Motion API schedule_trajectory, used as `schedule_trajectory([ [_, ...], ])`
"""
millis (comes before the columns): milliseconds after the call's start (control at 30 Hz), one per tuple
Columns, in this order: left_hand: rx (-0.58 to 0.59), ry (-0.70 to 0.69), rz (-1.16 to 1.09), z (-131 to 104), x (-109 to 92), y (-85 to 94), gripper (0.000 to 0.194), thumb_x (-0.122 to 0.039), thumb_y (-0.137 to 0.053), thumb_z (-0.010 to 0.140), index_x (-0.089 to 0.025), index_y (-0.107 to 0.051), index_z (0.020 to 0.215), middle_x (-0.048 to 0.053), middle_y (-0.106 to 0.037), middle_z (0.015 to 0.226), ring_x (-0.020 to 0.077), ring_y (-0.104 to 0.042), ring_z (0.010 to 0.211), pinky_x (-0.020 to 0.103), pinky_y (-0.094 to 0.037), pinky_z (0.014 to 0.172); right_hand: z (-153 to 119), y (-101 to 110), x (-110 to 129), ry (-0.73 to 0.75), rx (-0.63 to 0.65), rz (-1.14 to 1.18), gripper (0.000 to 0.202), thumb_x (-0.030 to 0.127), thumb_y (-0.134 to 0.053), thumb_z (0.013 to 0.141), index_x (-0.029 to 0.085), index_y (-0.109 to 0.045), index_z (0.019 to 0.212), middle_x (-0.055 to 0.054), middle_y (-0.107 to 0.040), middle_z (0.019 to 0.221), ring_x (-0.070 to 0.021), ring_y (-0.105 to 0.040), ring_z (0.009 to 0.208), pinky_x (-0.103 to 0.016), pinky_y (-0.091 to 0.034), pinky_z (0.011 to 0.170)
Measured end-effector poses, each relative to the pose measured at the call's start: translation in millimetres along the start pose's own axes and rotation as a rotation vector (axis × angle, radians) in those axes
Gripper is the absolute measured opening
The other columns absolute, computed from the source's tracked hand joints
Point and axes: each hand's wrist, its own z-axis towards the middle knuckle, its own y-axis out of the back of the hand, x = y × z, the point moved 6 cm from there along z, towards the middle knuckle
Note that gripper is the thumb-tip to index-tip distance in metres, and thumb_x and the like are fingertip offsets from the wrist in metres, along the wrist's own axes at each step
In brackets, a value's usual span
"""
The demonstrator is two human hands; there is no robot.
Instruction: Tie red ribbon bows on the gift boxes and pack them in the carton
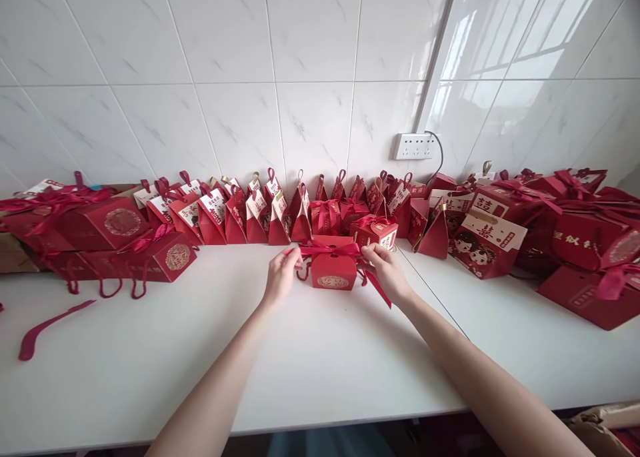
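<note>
Two hands, left hand (281,275) and right hand (386,272), hold a ribbon (333,249) across a red box (334,272) on a white table (310,370), before a row of boxes (257,220). An even, level pull would probably keep it centred without tipping the box. Each hand's thumb and fingertips pinch together on the ribbon, at opposite sides.

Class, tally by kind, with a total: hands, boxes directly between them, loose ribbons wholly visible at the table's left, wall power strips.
Hands: 2 (left hand, right hand)
Box between hands: 1
Loose ribbon: 1
Power strip: 1
Total: 5
</note>
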Motion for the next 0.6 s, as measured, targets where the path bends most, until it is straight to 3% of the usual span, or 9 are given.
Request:
schedule_trajectory([
  [167, -0.269, -0.020, -0.177, 8, -6, 28.6, 0.026, -0.036, -0.058, 0.064, -0.019, -0.043, 0.054, -0.003, -0.043, 0.061, 0.0113, -0.048, 0.062, 0.024, -0.045, 0.059, 6, 22, 8, 0.018, -0.200, 0.291, 0.018, 0.033, -0.071, 0.065, 0.020, -0.059, 0.065, 0.000, -0.064, 0.069, -0.0155, -0.061, 0.068, -0.031, -0.057, 0.064],
  [300, -0.489, -0.022, -0.302, 11, -14, 53.4, 0.024, -0.034, -0.053, 0.061, -0.019, -0.034, 0.056, -0.004, -0.036, 0.062, 0.0115, -0.051, 0.065, 0.024, -0.045, 0.059, 11, 43, 11, 0.028, -0.371, 0.479, 0.005, 0.021, -0.064, 0.064, 0.018, -0.060, 0.063, 0.001, -0.064, 0.062, -0.0143, -0.063, 0.066, -0.029, -0.058, 0.064],
  [467, -0.634, 0.033, -0.377, 14, -14, 74.8, 0.021, -0.033, -0.049, 0.062, -0.020, -0.033, 0.061, -0.003, -0.040, 0.066, 0.0106, -0.051, 0.064, 0.025, -0.044, 0.061, 12, 57, 18, 0.012, -0.482, 0.621, 0.010, 0.015, -0.055, 0.067, 0.018, -0.055, 0.057, 0.002, -0.062, 0.055, -0.0123, -0.064, 0.061, -0.028, -0.058, 0.066],
  [600, -0.721, 0.054, -0.361, 15, -9, 86.4, 0.019, -0.031, -0.048, 0.062, -0.021, -0.032, 0.064, -0.006, -0.032, 0.063, 0.0088, -0.046, 0.057, 0.026, -0.044, 0.062, 12, 62, 25, 0.033, -0.503, 0.681, 0.011, 0.011, -0.051, 0.065, 0.018, -0.051, 0.057, 0.002, -0.062, 0.057, -0.0118, -0.066, 0.065, -0.023, -0.058, 0.066],
])
